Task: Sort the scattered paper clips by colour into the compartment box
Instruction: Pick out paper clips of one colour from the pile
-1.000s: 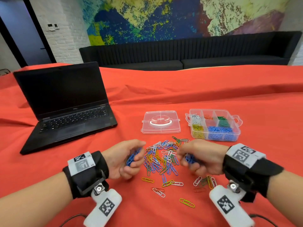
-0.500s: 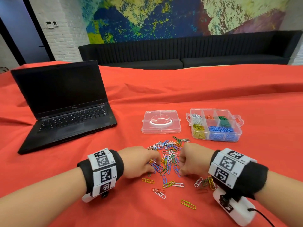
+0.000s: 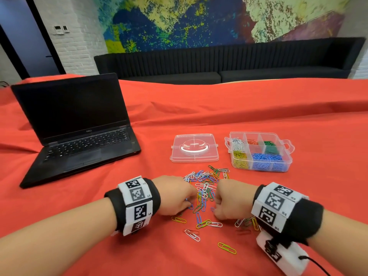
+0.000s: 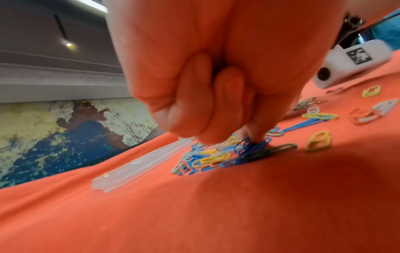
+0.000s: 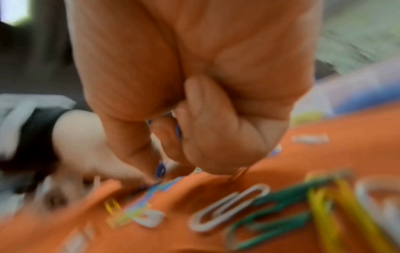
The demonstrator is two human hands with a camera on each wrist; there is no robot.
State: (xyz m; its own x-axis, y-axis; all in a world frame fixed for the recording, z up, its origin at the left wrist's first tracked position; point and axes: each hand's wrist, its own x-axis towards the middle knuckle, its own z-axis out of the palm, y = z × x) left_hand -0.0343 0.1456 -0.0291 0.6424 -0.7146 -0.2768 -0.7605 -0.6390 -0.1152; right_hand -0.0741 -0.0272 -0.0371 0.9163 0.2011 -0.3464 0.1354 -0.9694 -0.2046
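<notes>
Scattered paper clips point(image 3: 206, 188) of mixed colours lie in a pile on the red cloth. My left hand point(image 3: 185, 203) is palm down at the pile's left side; the left wrist view shows its curled fingers pinching blue paper clips point(image 4: 252, 145) against the cloth. At the pile's right side my right hand point(image 3: 217, 209) is also palm down with curled fingers. In the blurred right wrist view, blue clips point(image 5: 161, 169) show between its fingers. The clear compartment box point(image 3: 288, 158) stands open at the far right, with white, red, green, yellow and blue clips in separate sections.
The box's clear lid point(image 3: 194, 148) lies flat just behind the pile. An open black laptop point(image 3: 79, 128) stands at the left. Loose clips point(image 3: 227, 248) lie near the front edge, between my wrists. A black sofa runs along the far wall.
Both hands, each holding a bunch of blue clips, have turned palm down and lowered onto the pile. The wrists have moved closer to it.
</notes>
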